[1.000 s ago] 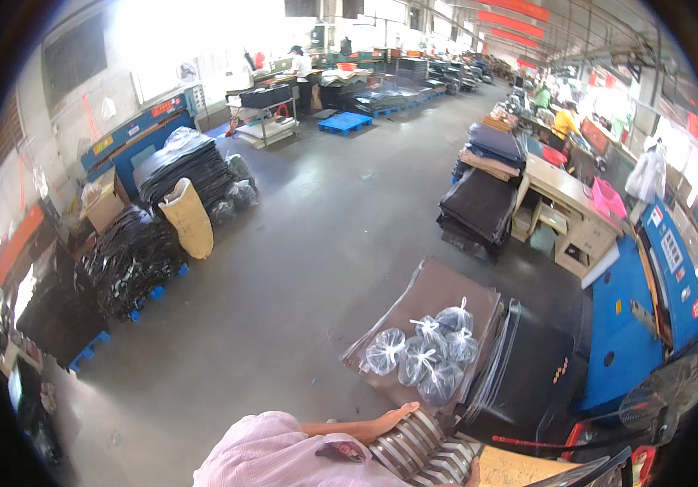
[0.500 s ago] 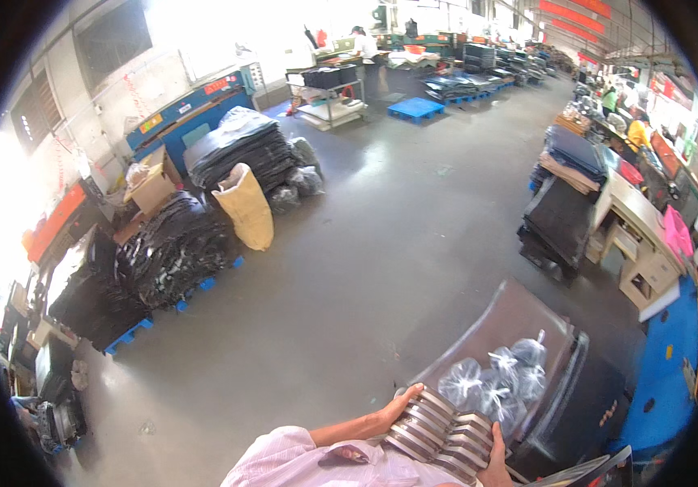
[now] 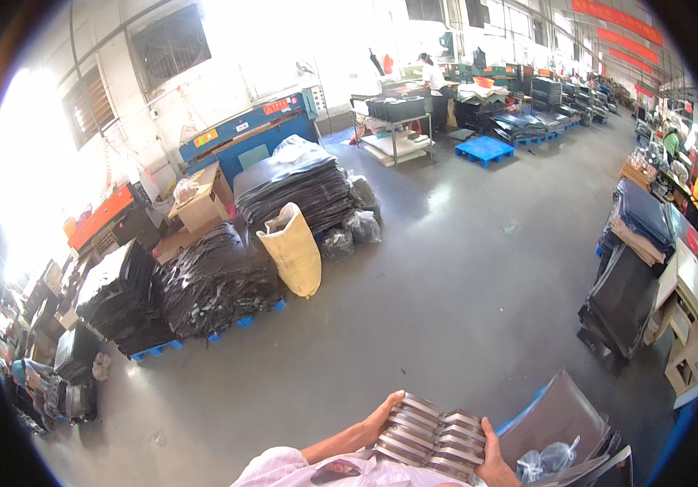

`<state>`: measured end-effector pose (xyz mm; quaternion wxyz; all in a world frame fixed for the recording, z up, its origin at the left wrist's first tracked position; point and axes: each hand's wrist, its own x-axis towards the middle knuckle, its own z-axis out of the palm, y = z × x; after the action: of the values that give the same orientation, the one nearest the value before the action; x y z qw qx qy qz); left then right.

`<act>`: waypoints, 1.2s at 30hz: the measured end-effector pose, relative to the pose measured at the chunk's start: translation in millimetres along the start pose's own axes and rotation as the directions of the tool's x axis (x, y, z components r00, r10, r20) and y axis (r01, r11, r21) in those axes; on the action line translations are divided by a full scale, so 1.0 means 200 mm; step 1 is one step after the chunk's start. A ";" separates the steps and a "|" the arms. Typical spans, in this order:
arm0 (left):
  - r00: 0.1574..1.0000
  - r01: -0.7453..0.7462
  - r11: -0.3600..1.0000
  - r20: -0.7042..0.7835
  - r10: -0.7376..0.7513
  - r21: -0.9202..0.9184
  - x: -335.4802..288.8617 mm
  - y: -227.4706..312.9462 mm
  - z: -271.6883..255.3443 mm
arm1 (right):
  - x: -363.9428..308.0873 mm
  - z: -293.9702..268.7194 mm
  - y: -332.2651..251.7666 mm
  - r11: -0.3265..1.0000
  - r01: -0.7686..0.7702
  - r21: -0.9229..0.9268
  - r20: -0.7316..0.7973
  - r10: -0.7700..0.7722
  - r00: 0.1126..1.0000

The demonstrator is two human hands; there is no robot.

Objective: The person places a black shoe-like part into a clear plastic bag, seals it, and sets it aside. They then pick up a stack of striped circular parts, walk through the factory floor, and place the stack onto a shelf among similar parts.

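Observation:
Between my hands is a bundle of brown-and-silver banded pieces (image 3: 433, 438), packed in two side-by-side rows that meet in a V. What the pieces are I cannot make out. My left hand (image 3: 381, 414) grips the bundle's left side, fingers at its far corner. On the opposite side my right hand (image 3: 492, 457) presses against the edge, its thumb near the top. The bundle is held up in front of my body, and its near end is partly hidden by my pale sleeve and shirt (image 3: 300, 467). Just right of my right hand lie tied clear plastic bags (image 3: 558, 457).
Brown sheets (image 3: 556, 414) are stacked at lower right. Piles of black sheets (image 3: 219, 284) on blue pallets and a yellow sack (image 3: 293, 256) stand at left. A blue pallet (image 3: 484, 151) lies farther off, near a metal cart (image 3: 397, 130). Dark sheets lean beside a desk (image 3: 682, 316) at right.
The view has swung right to left, so the surroundings shift rightward and the brown sheets and bags sit lower, partly out of frame. Both hands keep hold of the bundle.

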<state>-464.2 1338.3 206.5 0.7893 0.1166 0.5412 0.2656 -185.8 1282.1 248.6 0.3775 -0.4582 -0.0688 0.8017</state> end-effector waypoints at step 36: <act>0.992 0.085 0.971 0.070 -0.104 0.225 2.29 3.59 0.52 | 2.83 0.98 -2.81 0.981 0.102 0.164 -0.053 -0.094 0.994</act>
<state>-454.4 2195.8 221.5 0.8045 0.1886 0.5398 0.1608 -201.9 2101.9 229.9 0.4550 -0.4391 -0.0156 0.7745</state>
